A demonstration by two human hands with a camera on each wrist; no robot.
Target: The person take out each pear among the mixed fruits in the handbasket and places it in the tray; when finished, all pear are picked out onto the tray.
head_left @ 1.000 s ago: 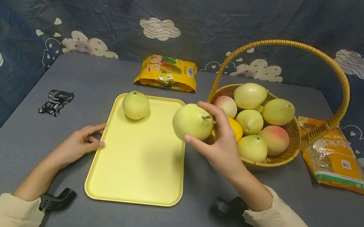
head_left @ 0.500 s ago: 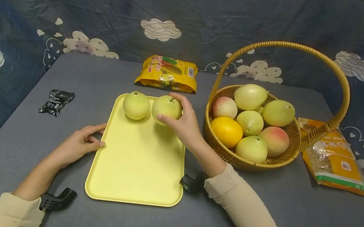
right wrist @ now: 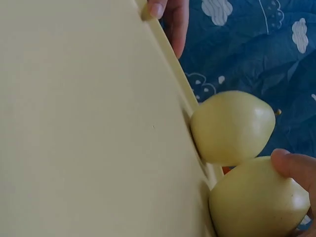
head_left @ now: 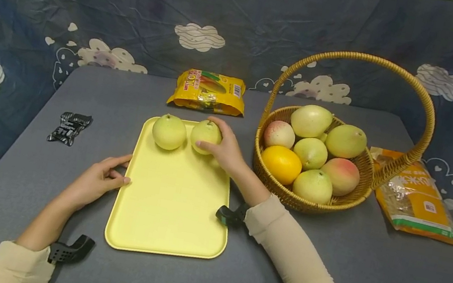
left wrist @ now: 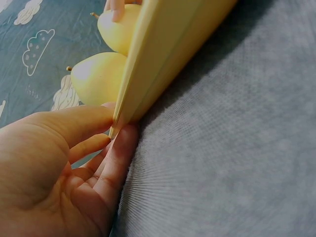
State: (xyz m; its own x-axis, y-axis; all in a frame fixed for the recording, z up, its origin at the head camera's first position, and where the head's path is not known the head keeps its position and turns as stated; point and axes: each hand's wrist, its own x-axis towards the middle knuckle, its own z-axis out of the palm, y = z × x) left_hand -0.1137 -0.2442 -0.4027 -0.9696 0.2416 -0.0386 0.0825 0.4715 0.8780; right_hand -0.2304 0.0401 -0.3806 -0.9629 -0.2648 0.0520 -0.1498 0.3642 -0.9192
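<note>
Right hand (head_left: 226,151): my thumb and fingers clamped on a pear (head_left: 204,132) at the tray's 1 o'clock corner. Stem end up, leaning toward 12; its long axis stands near upright, barely longer than wide. Second pear (head_left: 169,132) just beside it, at its 9 o'clock, stem also up. Left hand (head_left: 96,182): pinching the tray (head_left: 169,207) by its 9 o'clock edge; tray's length runs 12 to 6. Fruit basket (head_left: 281,192) at the tray's 2 o'clock.

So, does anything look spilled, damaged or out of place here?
Nothing looks spilled or damaged. The small black packet lies alone left of the yellow tray, so it might seem a bit stray. The two pears at the tray's far end and the fruit basket look in order.
</note>
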